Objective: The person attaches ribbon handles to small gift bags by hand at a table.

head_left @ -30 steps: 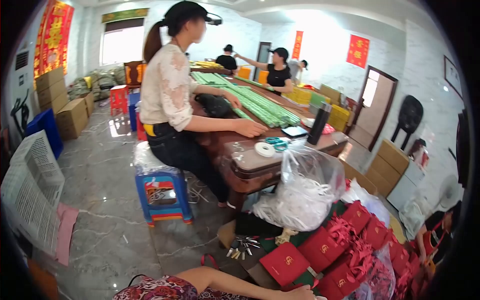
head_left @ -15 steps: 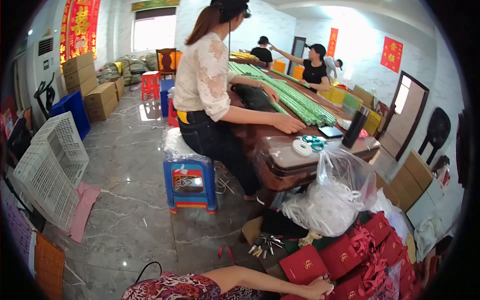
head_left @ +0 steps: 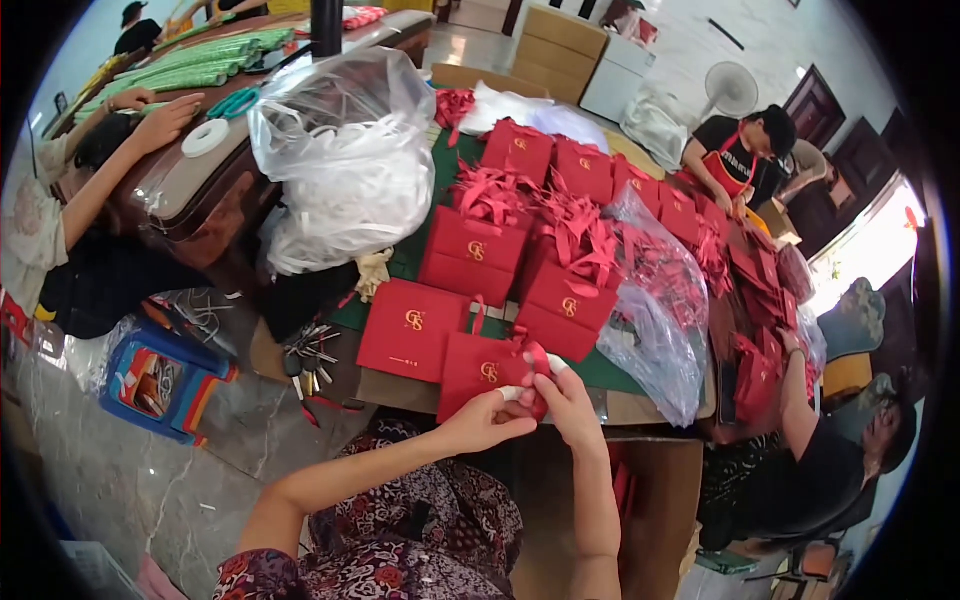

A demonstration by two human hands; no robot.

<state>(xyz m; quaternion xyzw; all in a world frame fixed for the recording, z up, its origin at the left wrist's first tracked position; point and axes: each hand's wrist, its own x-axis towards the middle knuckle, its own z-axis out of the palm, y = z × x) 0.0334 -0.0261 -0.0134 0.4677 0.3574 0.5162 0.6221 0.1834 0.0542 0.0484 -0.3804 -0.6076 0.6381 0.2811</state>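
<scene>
Both hands meet at the right edge of a small red gift bag (head_left: 466,372) with a gold emblem, lying near the table's front edge. My left hand (head_left: 488,422) pinches a red ribbon (head_left: 538,358) beside the bag, and my right hand (head_left: 570,402) grips the same ribbon close by. White coverings wrap some of my fingertips. How the ribbon passes between the fingers is partly hidden. Directly behind lies a flat red bag (head_left: 410,335) with the same emblem. Farther back, several upright red bags (head_left: 470,258) stand with ribbon handles heaped on top.
A clear plastic bag of white ribbon (head_left: 350,190) stands behind left, and keys (head_left: 308,358) lie at the table's left edge. Clear plastic film (head_left: 655,330) lies to the right. A blue stool (head_left: 165,385) is at left. Co-workers sit around, one sleeve (head_left: 815,425) at right.
The view has swung right and down toward the red bags. Earlier only one forearm showed, its hand at a bag; now both my hands are together on a ribbon.
</scene>
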